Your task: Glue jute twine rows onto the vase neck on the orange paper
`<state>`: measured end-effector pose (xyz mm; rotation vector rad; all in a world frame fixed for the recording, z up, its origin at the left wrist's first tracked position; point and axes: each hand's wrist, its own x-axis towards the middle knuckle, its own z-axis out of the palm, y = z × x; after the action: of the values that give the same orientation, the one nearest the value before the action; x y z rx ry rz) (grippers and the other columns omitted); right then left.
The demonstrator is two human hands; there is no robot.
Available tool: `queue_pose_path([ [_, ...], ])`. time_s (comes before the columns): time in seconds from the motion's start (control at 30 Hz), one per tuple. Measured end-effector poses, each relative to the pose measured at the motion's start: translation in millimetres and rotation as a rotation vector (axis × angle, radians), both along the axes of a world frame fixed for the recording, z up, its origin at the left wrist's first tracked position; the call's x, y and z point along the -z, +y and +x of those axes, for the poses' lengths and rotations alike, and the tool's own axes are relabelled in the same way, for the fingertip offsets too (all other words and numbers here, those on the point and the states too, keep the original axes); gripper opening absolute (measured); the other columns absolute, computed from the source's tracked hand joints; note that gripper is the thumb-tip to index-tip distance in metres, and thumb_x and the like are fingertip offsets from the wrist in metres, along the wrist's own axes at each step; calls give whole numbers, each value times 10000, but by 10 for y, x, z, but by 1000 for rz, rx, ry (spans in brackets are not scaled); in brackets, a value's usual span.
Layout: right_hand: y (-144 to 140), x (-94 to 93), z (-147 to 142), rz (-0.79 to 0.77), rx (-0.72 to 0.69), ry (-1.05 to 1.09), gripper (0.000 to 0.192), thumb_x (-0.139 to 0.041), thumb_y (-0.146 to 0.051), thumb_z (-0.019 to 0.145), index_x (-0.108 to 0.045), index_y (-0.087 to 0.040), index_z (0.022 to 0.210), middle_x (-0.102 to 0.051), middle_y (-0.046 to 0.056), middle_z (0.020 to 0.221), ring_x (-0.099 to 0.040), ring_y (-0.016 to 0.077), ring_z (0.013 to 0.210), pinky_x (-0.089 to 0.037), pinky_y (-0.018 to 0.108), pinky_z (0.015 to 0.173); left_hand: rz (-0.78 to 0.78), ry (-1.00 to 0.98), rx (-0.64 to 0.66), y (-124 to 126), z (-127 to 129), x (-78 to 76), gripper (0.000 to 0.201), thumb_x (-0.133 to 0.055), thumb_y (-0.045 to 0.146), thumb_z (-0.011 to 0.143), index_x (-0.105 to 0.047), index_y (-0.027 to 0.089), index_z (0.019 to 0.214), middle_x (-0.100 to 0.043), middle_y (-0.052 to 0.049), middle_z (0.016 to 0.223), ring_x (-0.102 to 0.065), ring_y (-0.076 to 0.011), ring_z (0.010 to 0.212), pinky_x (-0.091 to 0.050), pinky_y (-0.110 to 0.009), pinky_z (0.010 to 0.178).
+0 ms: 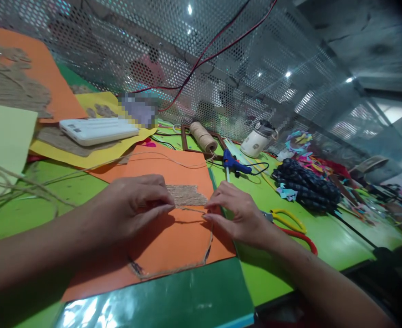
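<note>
An orange paper sheet lies on the green table in front of me. A twine outline is laid on it, and a small patch of burlap sits at its top. My left hand pinches the left end of the burlap patch. My right hand presses its fingertips on the right end, where twine meets burlap. Both forearms reach in from the bottom of the view.
A blue glue gun, a twine spool and a white jar stand behind the sheet. Yellow-handled scissors lie to the right, near dark fabric. A white power bank rests on yellow paper. Perforated metal mesh walls the back.
</note>
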<state>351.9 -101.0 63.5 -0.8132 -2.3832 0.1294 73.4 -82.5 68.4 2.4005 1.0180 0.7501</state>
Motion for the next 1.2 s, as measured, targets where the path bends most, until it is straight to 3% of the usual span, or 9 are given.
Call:
queue_pose_path([
  [0.3,27,24,-5,-6,-8,-1,96,-664,-143,975,-660,-196,895,-625,31,784,-553,186,767,-408,326,677,-9,-15,-41,-24,36,-4,211,-580,325,961,-727,223,849,-690,14,777,-622,-137,687,-421,-257,635],
  [0.67,150,48,164,-45,78,-57,66,-676,-141,974,-707,-188,939,-679,52,825,-606,199,795,-455,343,715,309,162,-52,106,239,262,283,-506,252,965,-661,227,729,-598,-32,791,-545,-182,702,-354,-345,651],
  [0.87,172,72,236,-47,128,-22,88,-664,-118,962,-719,-182,939,-698,69,856,-628,203,820,-478,340,723,259,209,-52,85,264,185,305,-483,264,970,-651,220,719,-596,-46,796,-530,-190,691,-340,-361,650],
  [1.2,79,-1,147,-250,248,-44,132,-694,-64,920,-742,-170,858,-700,46,832,-647,169,778,-492,297,695,169,264,-18,50,313,93,281,-491,238,915,-661,213,693,-635,-79,785,-566,-208,692,-393,-346,646],
])
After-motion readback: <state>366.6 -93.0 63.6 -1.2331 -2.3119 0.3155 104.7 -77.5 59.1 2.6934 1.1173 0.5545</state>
